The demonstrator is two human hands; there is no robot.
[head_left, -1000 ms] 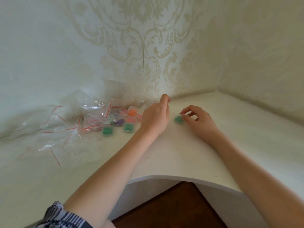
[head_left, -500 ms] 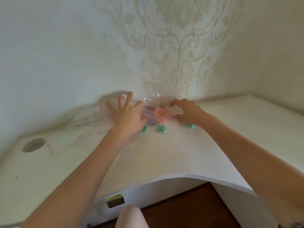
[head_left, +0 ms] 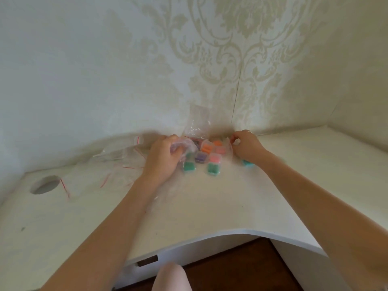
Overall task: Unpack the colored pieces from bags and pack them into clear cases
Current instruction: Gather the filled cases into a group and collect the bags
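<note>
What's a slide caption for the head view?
Left hand grips a crumpled clear bag while right hand pinches another beside filled clear cases on a white desk.

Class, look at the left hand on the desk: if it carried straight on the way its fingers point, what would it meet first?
Probably the crumpled clear bag the left hand already grips, then the cluster of small clear cases just beyond. Depth is blurred, so this is a best guess.

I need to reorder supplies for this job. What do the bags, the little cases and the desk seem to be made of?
Bags: thin clear plastic film, glossy and crinkled, with red strips that look like zip seals.
Cases: apparently rigid clear plastic; the colored pieces show through the walls.
Desk: smooth matte white board, probably laminate or painted wood; the core is not visible.
</note>
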